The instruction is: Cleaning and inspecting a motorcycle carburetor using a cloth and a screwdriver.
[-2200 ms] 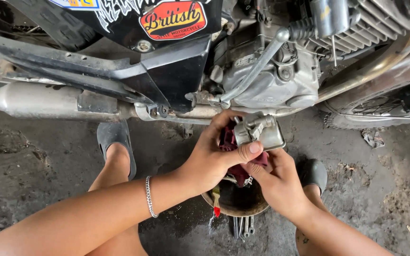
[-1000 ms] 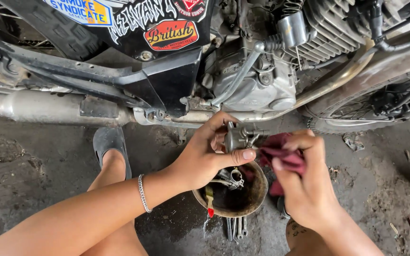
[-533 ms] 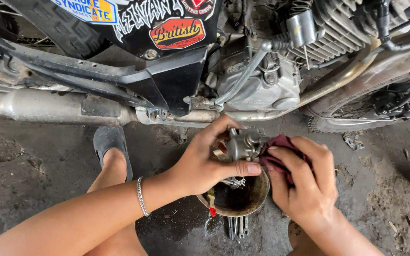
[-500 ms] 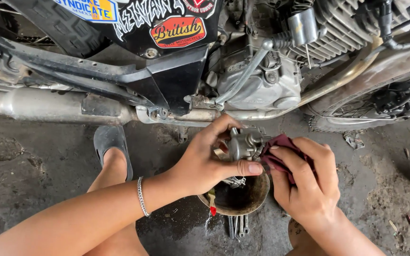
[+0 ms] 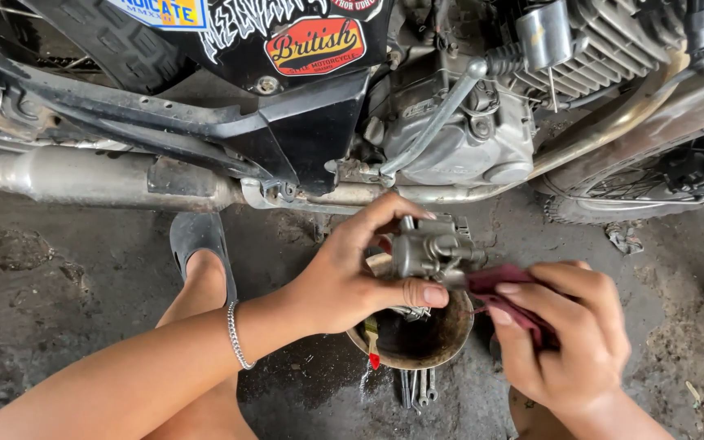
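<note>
We hold a grey metal carburettor [image 5: 436, 251] in our left hand [image 5: 352, 273], fingers wrapped round it with the thumb under its body, just above a rusty round bowl [image 5: 417, 336] on the dirty concrete floor [image 5: 59, 326], while our right hand [image 5: 568, 334] grips a dark red rag [image 5: 505, 292] pressed to the carburettor's right side. Around it we see a few spanners [image 5: 417, 387] lying below the bowl, a red-handled tool [image 5: 372, 346] leaning on its rim, our sandalled foot [image 5: 199, 244] to the left, and the motorcycle's engine [image 5: 458, 130] and exhaust pipe [image 5: 83, 175] close behind, nothing blocking the part. Compared with half a second ago, the carburettor and rag sit almost the same, the rag hand shifted slightly lower.
</note>
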